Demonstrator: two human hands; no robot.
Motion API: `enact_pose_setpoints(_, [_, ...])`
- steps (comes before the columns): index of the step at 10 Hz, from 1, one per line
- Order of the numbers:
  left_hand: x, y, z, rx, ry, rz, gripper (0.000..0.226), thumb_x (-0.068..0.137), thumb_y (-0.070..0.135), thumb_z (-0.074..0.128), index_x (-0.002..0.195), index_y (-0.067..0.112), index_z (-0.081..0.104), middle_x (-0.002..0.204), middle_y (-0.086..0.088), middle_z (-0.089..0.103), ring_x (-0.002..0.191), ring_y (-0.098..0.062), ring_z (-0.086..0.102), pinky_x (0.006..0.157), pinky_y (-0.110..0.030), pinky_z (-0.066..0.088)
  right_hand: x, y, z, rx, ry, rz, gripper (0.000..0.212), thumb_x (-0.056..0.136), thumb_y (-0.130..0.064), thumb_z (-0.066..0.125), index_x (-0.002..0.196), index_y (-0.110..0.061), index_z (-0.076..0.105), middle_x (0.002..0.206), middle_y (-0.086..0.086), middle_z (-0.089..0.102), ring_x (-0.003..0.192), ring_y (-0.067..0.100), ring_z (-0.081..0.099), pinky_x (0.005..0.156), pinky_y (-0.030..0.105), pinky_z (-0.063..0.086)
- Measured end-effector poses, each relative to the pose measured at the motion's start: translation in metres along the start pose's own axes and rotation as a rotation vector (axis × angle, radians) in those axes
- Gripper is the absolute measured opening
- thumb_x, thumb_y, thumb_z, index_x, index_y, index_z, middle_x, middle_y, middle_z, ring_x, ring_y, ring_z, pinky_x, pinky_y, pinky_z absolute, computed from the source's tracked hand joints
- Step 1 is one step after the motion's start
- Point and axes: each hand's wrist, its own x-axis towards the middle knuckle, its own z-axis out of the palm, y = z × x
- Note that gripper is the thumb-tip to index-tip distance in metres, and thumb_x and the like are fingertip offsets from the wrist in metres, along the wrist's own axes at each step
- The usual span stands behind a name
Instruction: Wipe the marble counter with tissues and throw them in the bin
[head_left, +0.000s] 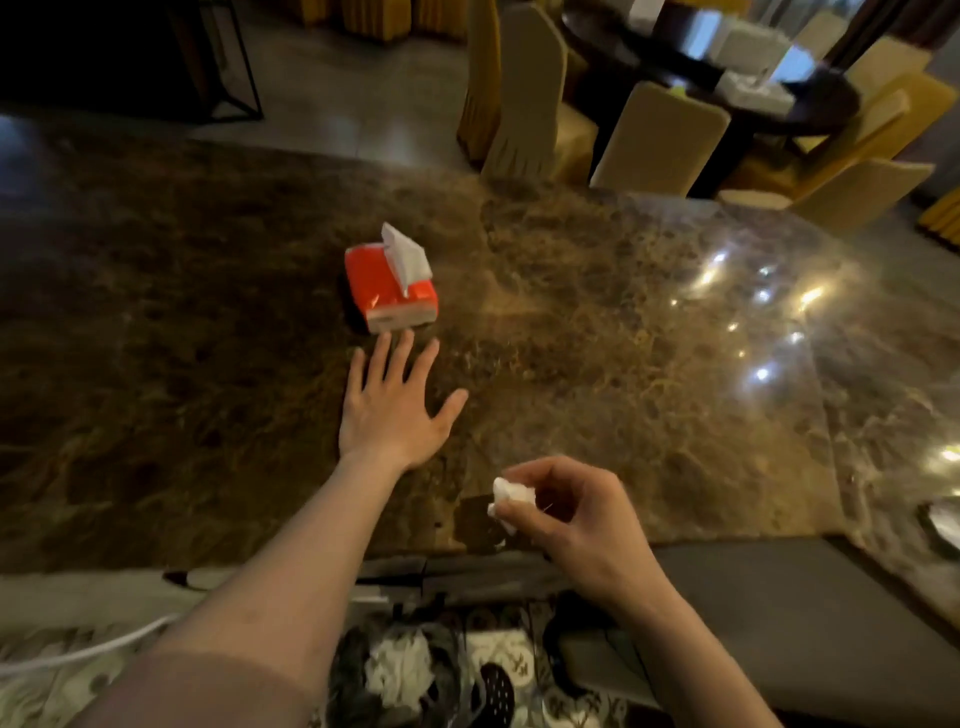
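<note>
Brown marble table is seen spanning the frame, glossy, with light glints reflected at right. Red tissue pack is set near the table's middle-left, one white tissue sticking up from its slot. Left hand is laid out flat just below the pack, palm down, fingers spread wide, nothing held; fingertips are just short of the pack's near edge, contact cannot be told. Right hand is positioned at the table's near edge, right of the left forearm, fingers curled closed around a crumpled white tissue wad, pinched between thumb and forefingers. Below the edge, between the forearms, a dark bin with crumpled white tissues in it is visible. Covered chairs are grouped beyond the far edge, upper right.
</note>
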Motion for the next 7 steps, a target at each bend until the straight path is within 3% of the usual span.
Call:
enact_pose_setpoints(2, [0.0,-0.001,-0.003,-0.02,-0.025,0.019,0.083,0.093,0.078,0.011,0.163,0.036,0.009,0.175,0.0,0.001,0.159,-0.022,-0.011,0.128,-0.051,-0.006,-0.05,0.041,0.052,-0.028,-0.232,-0.004,0.025,0.08,-0.019,0.087,0.098,-0.033,0.078,0.101,-0.01,0.072,0.087,0.017,0.07,0.076,0.038,0.06])
enact_pose_setpoints(4, [-0.003,-0.002,-0.006,-0.029,-0.022,0.026,0.081,0.094,0.077,0.015,0.163,0.034,0.012,0.175,-0.002,0.002,0.16,-0.024,-0.009,0.129,-0.052,-0.004,-0.062,0.09,0.097,-0.349,-0.228,-0.036,0.029,0.083,-0.027,0.08,0.11,-0.032,0.071,0.1,-0.013,0.061,0.087,0.009,0.062,0.079,0.037,0.057])
enact_pose_setpoints(6, [-0.004,0.001,-0.008,-0.005,-0.027,0.035,0.08,0.096,0.075,0.016,0.164,0.032,0.011,0.175,-0.003,0.001,0.159,-0.026,-0.01,0.128,-0.053,-0.004,-0.063,0.12,0.137,-0.672,-0.322,-0.069,0.03,0.088,-0.022,0.066,0.117,-0.026,0.068,0.121,-0.002,0.066,0.105,0.026,0.065,0.072,0.033,0.051])
enact_pose_setpoints(7, [-0.005,0.0,-0.008,0.001,-0.021,0.048,0.08,0.097,0.075,0.016,0.164,0.032,0.01,0.175,-0.004,0.001,0.159,-0.026,-0.01,0.129,-0.054,-0.004,-0.066,0.129,0.151,-0.774,-0.417,-0.054,0.039,0.091,-0.033,0.064,0.129,-0.026,0.061,0.132,0.0,0.061,0.117,0.029,0.058,0.085,0.04,0.054])
